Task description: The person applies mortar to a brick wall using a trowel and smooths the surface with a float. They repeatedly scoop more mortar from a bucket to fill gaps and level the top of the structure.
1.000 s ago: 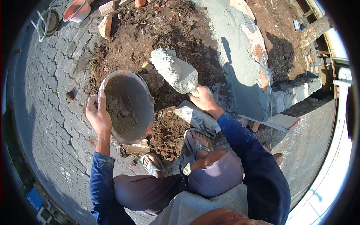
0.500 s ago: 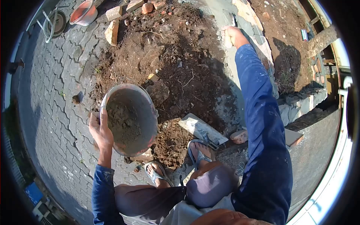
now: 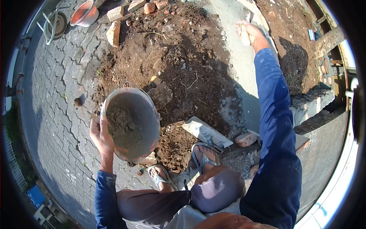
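Note:
My left hand (image 3: 101, 134) is closed on the near-left rim of a bucket (image 3: 149, 114). Wet grey mortar (image 3: 124, 126) covers part of the bucket's bottom. My right hand (image 3: 249, 35) is stretched far forward, its fingers wrapped round the pale handle of a trowel (image 3: 249, 17); most of the blade is hidden beyond the fist. Below it runs a low wall top (image 3: 244, 72) coated with smooth grey mortar. A flat plastering float (image 3: 206, 131) lies on the soil by my right foot, touched by neither hand.
Loose soil (image 3: 152, 57) lies between the wall and the paving blocks (image 3: 57, 95). Broken bricks (image 3: 113, 33) and a red-stained bucket (image 3: 85, 14) stand at the far left, near a round tub (image 3: 57, 24). A brick piece (image 3: 246, 139) sits beside the float.
My right hand has moved right and slightly nearer with the trowel, uncovering more of the smooth mortar. The left hand and the bucket have stayed in place.

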A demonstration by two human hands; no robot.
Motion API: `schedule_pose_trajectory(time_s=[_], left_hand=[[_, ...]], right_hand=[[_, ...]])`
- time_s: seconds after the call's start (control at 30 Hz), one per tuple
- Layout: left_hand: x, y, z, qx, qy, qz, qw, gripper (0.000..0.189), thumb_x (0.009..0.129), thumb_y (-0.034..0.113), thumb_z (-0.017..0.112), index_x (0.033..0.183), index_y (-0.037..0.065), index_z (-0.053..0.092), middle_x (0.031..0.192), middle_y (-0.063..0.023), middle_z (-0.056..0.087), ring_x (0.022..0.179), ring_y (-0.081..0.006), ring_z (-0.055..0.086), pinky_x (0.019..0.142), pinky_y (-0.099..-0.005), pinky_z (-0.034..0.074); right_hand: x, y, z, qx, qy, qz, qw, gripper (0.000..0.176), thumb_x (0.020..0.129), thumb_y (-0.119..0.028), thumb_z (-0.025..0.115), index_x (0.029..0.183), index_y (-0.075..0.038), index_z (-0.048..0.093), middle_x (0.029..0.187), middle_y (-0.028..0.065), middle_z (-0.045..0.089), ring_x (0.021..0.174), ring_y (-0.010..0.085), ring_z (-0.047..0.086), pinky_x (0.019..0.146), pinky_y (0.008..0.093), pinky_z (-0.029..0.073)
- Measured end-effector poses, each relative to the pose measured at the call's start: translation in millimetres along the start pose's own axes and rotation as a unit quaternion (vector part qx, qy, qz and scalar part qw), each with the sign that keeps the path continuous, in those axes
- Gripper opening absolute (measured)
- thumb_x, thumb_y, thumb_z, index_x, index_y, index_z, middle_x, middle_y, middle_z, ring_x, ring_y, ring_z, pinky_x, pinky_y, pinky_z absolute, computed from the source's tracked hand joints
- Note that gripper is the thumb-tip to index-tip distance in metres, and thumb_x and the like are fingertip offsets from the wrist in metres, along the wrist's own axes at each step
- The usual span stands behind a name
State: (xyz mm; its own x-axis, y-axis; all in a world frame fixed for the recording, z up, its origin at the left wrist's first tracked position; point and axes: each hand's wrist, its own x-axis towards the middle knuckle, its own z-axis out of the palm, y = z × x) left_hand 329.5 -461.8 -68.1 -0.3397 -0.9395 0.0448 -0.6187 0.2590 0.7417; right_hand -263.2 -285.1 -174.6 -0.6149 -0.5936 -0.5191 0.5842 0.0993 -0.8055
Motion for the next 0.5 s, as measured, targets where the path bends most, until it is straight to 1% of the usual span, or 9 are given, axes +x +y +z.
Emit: schedule_pose_trajectory(time_s=[0.13,0.2,0.33,0.5], left_hand=[[-1.3,-2.0,-1.7,-0.009,0.0,-0.007,1.0,0.041,0.095,0.034,0.057,0.067,0.006,0.047,0.063,0.0035,0.039,0.059,-0.0068,0.031,0.053,-0.0253,0.026],[-1.5,-1.1,-2.8,-0.008,0.001,-0.004,1.0,0.041,0.095,0.034,0.057,0.067,0.006,0.046,0.063,0.0035,0.039,0.059,-0.0066,0.031,0.052,-0.0252,0.026],[-3.7,1.1,-1.7,-0.034,-0.002,-0.011,0.999,0.042,0.095,0.035,0.057,0.066,0.007,0.046,0.062,0.0038,0.039,0.058,-0.006,0.031,0.051,-0.0248,0.025],[-3.5,-2.4,-1.9,-0.029,-0.005,-0.001,1.0,0.042,0.095,0.036,0.057,0.066,0.007,0.046,0.06,0.0046,0.038,0.056,-0.0058,0.03,0.05,-0.0251,0.025]], right_hand=[[-20.2,3.0,-3.8,-0.003,0.008,-0.018,1.0,0.015,0.096,-0.02,0.05,0.089,-0.006,0.053,0.067,0.0012,0.052,0.053,0.0102,0.051,0.045,0.0234,0.047],[-33.8,3.7,-5.3,0.011,0.001,0.004,1.0,0.015,0.095,-0.02,0.053,0.089,-0.006,0.053,0.067,0.001,0.052,0.052,0.0104,0.051,0.046,0.0231,0.047],[-66.4,17.1,-12.7,0.051,0.019,0.004,0.999,0.015,0.094,-0.02,0.055,0.089,-0.006,0.053,0.068,0.0006,0.051,0.053,0.0101,0.05,0.046,0.0227,0.046],[-110.3,45.6,-28.0,0.072,-0.007,0.023,0.997,0.014,0.092,-0.022,0.056,0.09,-0.008,0.054,0.071,-0.0003,0.052,0.056,0.0091,0.05,0.046,0.0212,0.045]])
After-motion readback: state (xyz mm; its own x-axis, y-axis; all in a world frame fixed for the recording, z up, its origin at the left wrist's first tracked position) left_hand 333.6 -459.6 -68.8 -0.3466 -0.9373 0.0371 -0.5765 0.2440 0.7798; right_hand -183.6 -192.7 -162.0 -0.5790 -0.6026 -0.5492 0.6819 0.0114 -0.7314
